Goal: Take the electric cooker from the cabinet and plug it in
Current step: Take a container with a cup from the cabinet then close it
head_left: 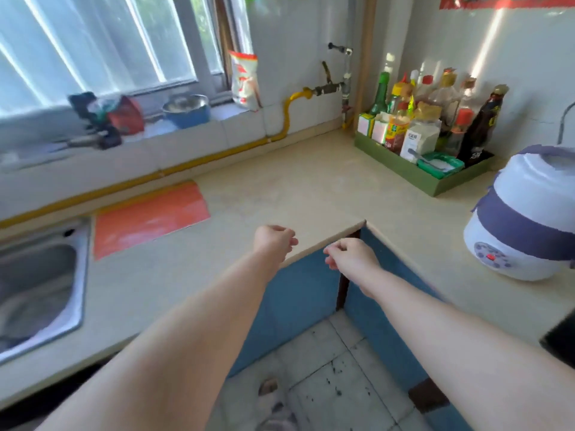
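1. The cooker (522,225) is white with a purple band and has a small button panel low on its front. It stands upright on the counter (280,188) at the right edge of the frame, which cuts part of it off.
2. The left hand (273,241) is in the middle of the frame, over the counter's edge near its inner corner. Its fingers are loosely curled toward the palm and it has hold of nothing.
3. The right hand (348,255) is just to the right of it, in front of the blue cabinet (298,300) under the counter. Its fingers are also loosely curled, with nothing in them. The two hands are near each other but apart.
4. Both hands are well apart from the cooker.
5. A thin grey cord (563,119) rises along the wall at the upper right edge, above the cooker. The view there is blurred, so I cannot tell whether it belongs to the cooker.
6. A green tray (398,168) packed with bottles (435,113) and jars sits on the counter at the upper right, against the wall.
7. An orange mat (149,216) lies flat on the counter left of centre. A steel sink (40,284) is at the left edge.
8. A window (93,42) fills the upper left. On its sill are a bowl (186,112) and a bag (245,79), and a yellow pipe (287,116) runs along the wall below.
9. A tiled floor (326,368) shows at the bottom centre, between the forearms.
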Tool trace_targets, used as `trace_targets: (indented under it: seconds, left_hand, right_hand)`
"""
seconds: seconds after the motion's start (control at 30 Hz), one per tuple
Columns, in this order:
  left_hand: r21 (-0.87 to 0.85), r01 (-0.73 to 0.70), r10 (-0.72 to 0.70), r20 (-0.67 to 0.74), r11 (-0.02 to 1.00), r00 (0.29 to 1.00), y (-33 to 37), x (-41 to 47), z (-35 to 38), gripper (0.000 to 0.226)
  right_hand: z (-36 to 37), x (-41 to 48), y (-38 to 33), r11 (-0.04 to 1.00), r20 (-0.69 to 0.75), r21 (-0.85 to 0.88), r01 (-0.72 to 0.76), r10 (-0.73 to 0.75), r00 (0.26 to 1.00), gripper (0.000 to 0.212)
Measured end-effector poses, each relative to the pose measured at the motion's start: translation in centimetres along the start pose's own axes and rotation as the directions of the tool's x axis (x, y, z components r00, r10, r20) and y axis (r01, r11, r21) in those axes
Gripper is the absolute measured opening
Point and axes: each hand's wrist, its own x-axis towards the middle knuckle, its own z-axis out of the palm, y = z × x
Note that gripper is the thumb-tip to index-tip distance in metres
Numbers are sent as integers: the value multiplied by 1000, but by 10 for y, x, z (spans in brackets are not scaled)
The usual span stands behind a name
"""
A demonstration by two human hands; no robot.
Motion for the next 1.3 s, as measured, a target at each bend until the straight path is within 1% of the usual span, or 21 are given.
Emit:
trace_targets:
  seconds: [0.13, 0.2, 0.3, 0.4, 0.47, 0.57, 0.67, 0.77, 0.9, 0.97, 1.07, 1.2, 1.3]
  left_hand:
    - [-79, 75, -87, -162, 994, 983, -51, -25, -78, 14]
    - [-115, 109, -136, -256, 987, 957, -77, -36, -117, 12]
    - [-202, 147, -217, -383, 968, 898, -120, -61, -176, 12]
    - [-275, 181, -290, -439, 944, 850, -163, -87, -224, 18]
    - [-331, 195, -341, -473, 923, 813, -196, -112, -261, 16]
    - [-357, 212, -377, -497, 910, 782, -236, -146, -303, 18]
    - [-392, 241, -434, -540, 888, 721, -292, -191, -365, 16]
    - [-464, 223, -486, -587, 858, 648, -345, -234, -430, 14]
    - [-540, 182, -541, -640, 822, 545, -403, -293, -509, 18]
    - [-589, 154, -583, -665, 794, 467, -435, -328, -546, 17]
    - [-656, 124, -647, -664, 745, 376, -471, -371, -576, 19]
    - [-745, 96, -739, -623, 661, 256, -516, -412, -605, 19]
    - [-787, 86, -786, -588, 610, 190, -544, -429, -628, 20]
  right_hand:
    - [59, -32, -19, 992, 182, -96, 83, -64, 981, 18]
    - [89, -49, -30, 979, 266, -142, 145, -103, 958, 20]
    - [142, -81, -50, 954, 394, -183, 240, -152, 906, 24]
    - [194, -113, -63, 933, 495, -186, 310, -183, 850, 25]
    - [239, -142, -72, 914, 565, -192, 357, -194, 802, 25]
    - [292, -178, -79, 898, 620, -190, 396, -203, 758, 26]
    - [366, -236, -83, 869, 700, -209, 448, -186, 690, 22]
    - [436, -295, -88, 844, 764, -197, 499, -187, 617, 16]
    - [522, -367, -90, 821, 821, -175, 543, -183, 541, 16]
    - [567, -409, -90, 793, 866, -164, 587, -169, 470, 17]
    - [610, -451, -86, 754, 912, -170, 634, -123, 392, 23]
    - [661, -492, -86, 706, 947, -176, 686, -68, 314, 26]
    - [698, -518, -89, 674, 965, -163, 720, -41, 257, 26]
